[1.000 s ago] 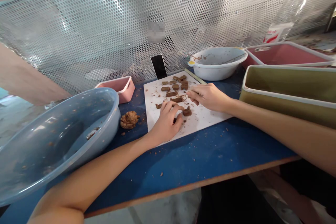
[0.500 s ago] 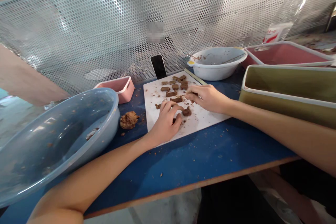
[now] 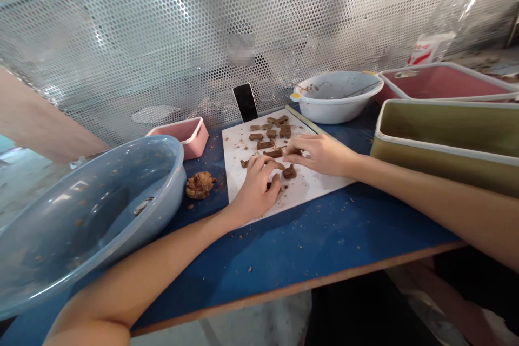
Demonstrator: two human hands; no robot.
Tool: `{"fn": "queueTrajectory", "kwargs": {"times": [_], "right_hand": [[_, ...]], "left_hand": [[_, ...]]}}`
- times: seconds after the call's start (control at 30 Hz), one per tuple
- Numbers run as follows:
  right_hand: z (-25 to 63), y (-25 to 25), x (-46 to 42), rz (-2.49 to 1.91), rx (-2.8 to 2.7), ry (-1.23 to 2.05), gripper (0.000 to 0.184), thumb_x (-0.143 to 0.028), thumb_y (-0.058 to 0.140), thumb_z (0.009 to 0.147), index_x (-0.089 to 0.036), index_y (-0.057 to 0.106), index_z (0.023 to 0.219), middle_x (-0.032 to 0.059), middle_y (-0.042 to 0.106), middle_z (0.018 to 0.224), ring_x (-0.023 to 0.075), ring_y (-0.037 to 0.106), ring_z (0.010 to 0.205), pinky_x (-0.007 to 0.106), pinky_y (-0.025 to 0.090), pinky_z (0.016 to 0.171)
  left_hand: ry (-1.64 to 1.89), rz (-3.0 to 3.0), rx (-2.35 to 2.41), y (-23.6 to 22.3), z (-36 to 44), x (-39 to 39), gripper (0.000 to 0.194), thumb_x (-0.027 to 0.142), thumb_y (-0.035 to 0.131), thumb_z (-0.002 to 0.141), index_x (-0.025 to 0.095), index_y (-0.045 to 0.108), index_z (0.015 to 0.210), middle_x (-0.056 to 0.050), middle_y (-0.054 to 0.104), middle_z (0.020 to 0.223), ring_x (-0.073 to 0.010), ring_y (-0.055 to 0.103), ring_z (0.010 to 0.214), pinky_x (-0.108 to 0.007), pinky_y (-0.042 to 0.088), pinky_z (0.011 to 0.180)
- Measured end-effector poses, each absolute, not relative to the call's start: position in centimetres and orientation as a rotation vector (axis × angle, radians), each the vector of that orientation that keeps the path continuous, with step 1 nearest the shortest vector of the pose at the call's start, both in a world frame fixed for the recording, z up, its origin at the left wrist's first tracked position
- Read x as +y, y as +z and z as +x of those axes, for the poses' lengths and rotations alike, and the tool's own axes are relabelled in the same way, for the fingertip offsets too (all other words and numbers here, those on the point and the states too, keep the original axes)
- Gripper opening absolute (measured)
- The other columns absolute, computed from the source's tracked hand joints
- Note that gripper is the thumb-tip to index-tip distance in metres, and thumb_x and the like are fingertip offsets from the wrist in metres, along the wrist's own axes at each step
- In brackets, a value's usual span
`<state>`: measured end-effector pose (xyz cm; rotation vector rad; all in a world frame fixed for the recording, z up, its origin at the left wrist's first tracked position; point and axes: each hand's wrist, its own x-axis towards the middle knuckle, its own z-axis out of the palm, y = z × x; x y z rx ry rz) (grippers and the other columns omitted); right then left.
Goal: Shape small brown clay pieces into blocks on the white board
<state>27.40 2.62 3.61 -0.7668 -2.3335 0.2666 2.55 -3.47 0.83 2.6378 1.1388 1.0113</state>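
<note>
On the white board (image 3: pixel 316 183), my left hand (image 3: pixel 256 188) rests with its fingers curled over a small dark brown clay-like piece (image 3: pixel 268 186), mostly hidden beneath. Just to the right, my right hand (image 3: pixel 320 154) has its thumb and fingers bent together, with brown material showing between them. What exactly it pinches is partly covered. Close to the fingertips lie a long brown piece (image 3: pixel 274 153) and a small lumpy brown piece (image 3: pixel 289 172). Several more shaped pieces, such as this block (image 3: pixel 266 144), stand farther back among crumbs.
A brown lump (image 3: pixel 200 185) sits beside a large blue basin (image 3: pixel 172 167). Behind are a small pink bin (image 3: pixel 194 143), a phone (image 3: pixel 245 101) leaning on perforated metal, and a white basin (image 3: pixel 334 111). A green bin (image 3: pixel 438 151) and pink bin (image 3: pixel 391 86) stand right.
My right hand has moved slightly down and flattened, its fingertips now closer to my left hand. The left hand stays in place.
</note>
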Motion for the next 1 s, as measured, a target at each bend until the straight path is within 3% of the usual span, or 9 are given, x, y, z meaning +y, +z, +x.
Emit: {"fn": "queueTrajectory", "kwargs": {"times": [0.13,0.3,0.43,0.8,1.0], "right_hand": [[27.5,3.5,2.7,-0.759,-2.383,0.141,0.045,-0.049,0.052,0.115,-0.023,0.065,0.081,0.0024,0.064,0.072,0.0208,0.061,0.078,0.035,0.043,0.078],[27.5,3.5,2.6,-0.628,-2.36,0.223,0.024,-0.046,0.063,0.112,-0.023,0.07,0.108,0.0032,0.074,0.095,0.0215,0.067,0.089,0.034,0.047,0.083],[27.1,3.5,2.4,-0.438,-2.416,0.081,0.024,-0.045,0.062,0.113,-0.022,0.071,0.111,0.0067,0.071,0.106,0.0222,0.065,0.093,0.037,0.048,0.091],[26.5,3.2,1.7,-0.368,-2.352,-0.05,0.014,-0.034,0.065,0.113,-0.022,0.069,0.118,0.0059,0.069,0.105,0.0222,0.062,0.093,0.038,0.047,0.093],[26.8,3.5,1.8,-0.318,-2.334,-0.089,0.017,-0.036,0.068,0.111,-0.021,0.069,0.12,0.0054,0.067,0.103,0.0213,0.062,0.091,0.037,0.048,0.088]], "left_hand": [[1.001,2.636,1.173,0.9,2.5,-3.5,0.023,0.009,0.054,0.104,0.024,0.065,0.118,-0.009,0.064,0.127,-0.0294,0.055,0.128,-0.049,0.048,0.114],[1.06,2.63,1.16,0.9,2.5,-3.4,0.017,0.013,0.056,0.106,0.023,0.066,0.115,-0.009,0.066,0.123,-0.0292,0.056,0.123,-0.047,0.05,0.11],[1.137,2.652,1.11,1.0,2.5,-3.4,0.012,0.02,0.055,0.111,0.022,0.067,0.112,-0.009,0.068,0.118,-0.0283,0.059,0.116,-0.046,0.051,0.105],[1.292,2.573,0.973,1.0,2.4,-2.8,0.02,0.035,0.063,0.114,0.022,0.072,0.102,-0.006,0.071,0.101,-0.0238,0.063,0.102,-0.041,0.054,0.093],[1.353,2.543,0.981,1.2,2.5,-3.1,0.022,0.032,0.061,0.115,0.021,0.074,0.102,-0.006,0.073,0.097,-0.0233,0.064,0.1,-0.04,0.055,0.091]]}}
